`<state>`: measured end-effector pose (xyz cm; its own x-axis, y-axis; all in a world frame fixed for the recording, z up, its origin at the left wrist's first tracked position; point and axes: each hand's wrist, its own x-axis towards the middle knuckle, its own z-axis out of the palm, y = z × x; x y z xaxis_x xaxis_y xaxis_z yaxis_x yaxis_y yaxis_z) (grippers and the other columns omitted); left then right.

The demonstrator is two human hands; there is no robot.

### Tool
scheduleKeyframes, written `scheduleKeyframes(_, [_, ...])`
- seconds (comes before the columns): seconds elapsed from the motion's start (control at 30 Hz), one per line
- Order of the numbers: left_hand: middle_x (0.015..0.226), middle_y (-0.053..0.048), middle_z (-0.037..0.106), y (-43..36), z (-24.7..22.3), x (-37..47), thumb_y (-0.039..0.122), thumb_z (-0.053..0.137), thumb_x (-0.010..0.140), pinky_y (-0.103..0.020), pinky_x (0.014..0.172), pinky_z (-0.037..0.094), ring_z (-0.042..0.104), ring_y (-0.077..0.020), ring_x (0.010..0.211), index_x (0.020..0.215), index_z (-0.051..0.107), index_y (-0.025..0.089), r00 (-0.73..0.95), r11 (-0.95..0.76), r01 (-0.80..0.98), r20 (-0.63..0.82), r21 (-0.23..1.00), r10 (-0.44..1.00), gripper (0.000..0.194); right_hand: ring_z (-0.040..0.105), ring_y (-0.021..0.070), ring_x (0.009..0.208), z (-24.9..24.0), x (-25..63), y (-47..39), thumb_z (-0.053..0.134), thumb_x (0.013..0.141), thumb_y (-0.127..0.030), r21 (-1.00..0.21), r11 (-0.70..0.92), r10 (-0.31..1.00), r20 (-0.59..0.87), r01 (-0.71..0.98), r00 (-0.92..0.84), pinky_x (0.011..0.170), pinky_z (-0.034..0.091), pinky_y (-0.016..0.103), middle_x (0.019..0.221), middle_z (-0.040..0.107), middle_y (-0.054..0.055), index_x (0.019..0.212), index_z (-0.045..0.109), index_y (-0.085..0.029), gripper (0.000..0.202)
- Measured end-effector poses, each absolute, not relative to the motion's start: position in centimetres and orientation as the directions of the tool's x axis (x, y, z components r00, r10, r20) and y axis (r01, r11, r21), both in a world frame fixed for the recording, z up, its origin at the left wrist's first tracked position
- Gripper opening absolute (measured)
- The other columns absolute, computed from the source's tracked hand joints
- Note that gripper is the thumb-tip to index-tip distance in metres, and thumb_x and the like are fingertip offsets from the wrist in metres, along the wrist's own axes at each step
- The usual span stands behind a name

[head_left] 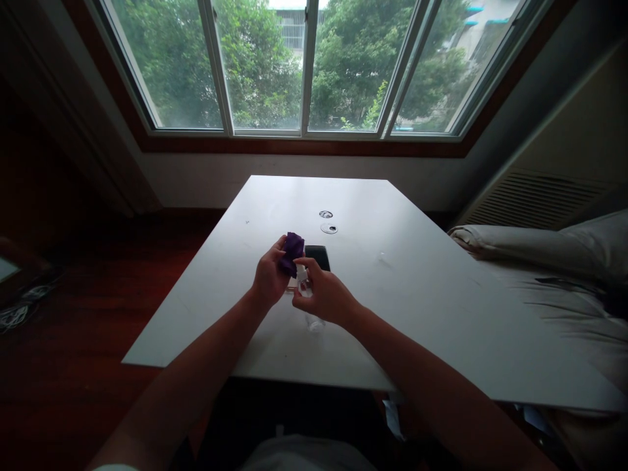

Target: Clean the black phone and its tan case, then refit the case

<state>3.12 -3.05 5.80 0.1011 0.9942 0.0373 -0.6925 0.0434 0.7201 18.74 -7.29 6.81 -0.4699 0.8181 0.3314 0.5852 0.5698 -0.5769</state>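
My left hand (271, 273) is closed around a bunched purple cloth (293, 251) above the white table (235, 314). Close against it, my right hand (324, 293) grips a small clear spray bottle (303, 285) by its upper part, with the index finger on the white nozzle aimed toward the cloth. Behind the hands lies a dark flat phone-like thing (318, 255), partly covered by my fingers. Below my right hand a clear, see-through object (314, 322) shows on the tabletop; its kind is hard to make out.
Two round discs (328, 228) lie farther back on the table. A small clear piece (382, 257) is to the right. Beyond the table is a wide window (304, 78). A bed with a rolled bedding (530, 242) stands at the right; cables (19, 314) lie on the floor at left.
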Motion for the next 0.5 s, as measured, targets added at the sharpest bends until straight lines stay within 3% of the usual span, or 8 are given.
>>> scheduleKeyframes(0.27, [0.125, -0.012, 0.064, -3.0, 6.1, 3.3, 0.018, 0.053, 0.084, -0.034, 0.096, 0.051, 0.063, -0.0232, 0.107, 0.137, 0.054, 0.014, 0.102, 0.043, -0.695, 0.039, 0.717, 0.994, 0.053, 0.052, 0.0108, 0.056, 6.4, 18.6, -7.1, 0.065, 0.079, -0.027, -0.576, 0.579, 0.815, 0.388, 0.578, -0.430, 0.052, 0.038, 0.021, 0.076, 0.059, -0.004, 0.140, 0.036, -0.022, 0.068])
scheduleKeyframes(0.5, [0.131, -0.010, 0.063, -2.7, 5.5, 3.7, 0.010, 0.061, 0.080, -0.037, 0.106, 0.047, 0.063, -0.0229, 0.115, 0.137, 0.056, 0.017, 0.079, 0.020, -0.685, 0.047, 0.728, 0.996, 0.058, 0.053, 0.0119, 0.056, 6.7, 19.5, -6.3, 0.066, 0.077, -0.027, -0.613, 0.516, 0.852, 0.436, 0.598, -0.289, 0.054, 0.039, 0.023, 0.073, 0.058, -0.004, 0.137, 0.040, -0.022, 0.065])
